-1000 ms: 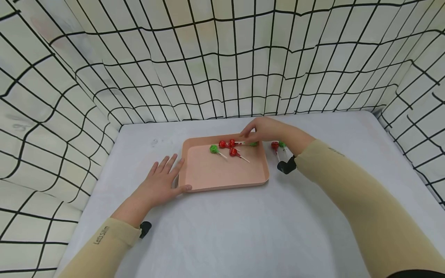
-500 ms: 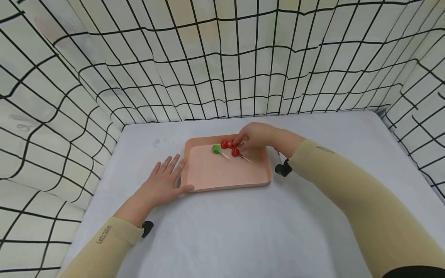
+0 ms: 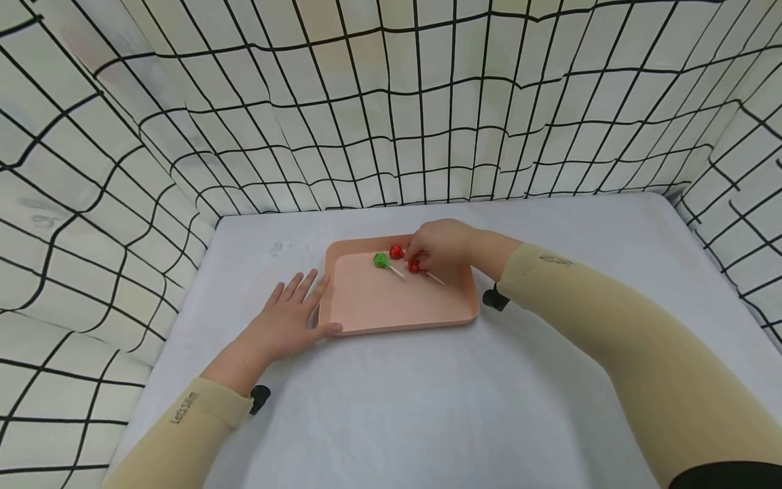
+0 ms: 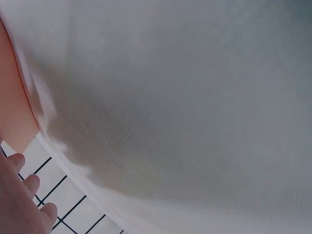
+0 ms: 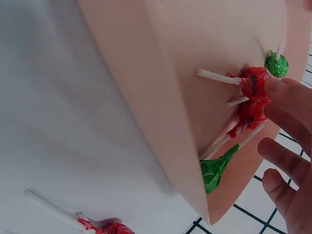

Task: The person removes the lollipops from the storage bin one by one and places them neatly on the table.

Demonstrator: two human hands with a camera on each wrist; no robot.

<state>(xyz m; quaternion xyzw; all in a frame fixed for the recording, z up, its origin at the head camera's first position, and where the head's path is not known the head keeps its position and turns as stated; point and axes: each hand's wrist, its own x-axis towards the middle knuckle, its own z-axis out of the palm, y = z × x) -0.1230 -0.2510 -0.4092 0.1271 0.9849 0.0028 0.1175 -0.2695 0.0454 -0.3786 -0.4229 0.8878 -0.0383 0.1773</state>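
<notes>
Here's the right hand (image 3: 442, 243), down at the far right of the pink tray (image 3: 379, 309), thumb and forefinger bent in to a narrow gap, pinching the middle red lollipop (image 5: 250, 115) by its wrapped head. The other fingers hang loosely bent, nothing in them. Right beside that grip, on the near side, sits the near red lollipop (image 3: 414, 266), white stick slanting near and right. Left of the fingers, the left red lollipop (image 3: 396, 252), then the left green lollipop (image 3: 381, 261), all inside the tray; the right green lollipop (image 5: 210, 173) lies toward the far right corner. Off the tray's right side, the outer red lollipop (image 5: 116, 228) rests on the white-covered desk (image 3: 391, 401). And the left hand (image 3: 286, 329)? Spread flat, fingers straight, thumb at the tray's near left corner, fingertips by the left rim, gripping nothing.
</notes>
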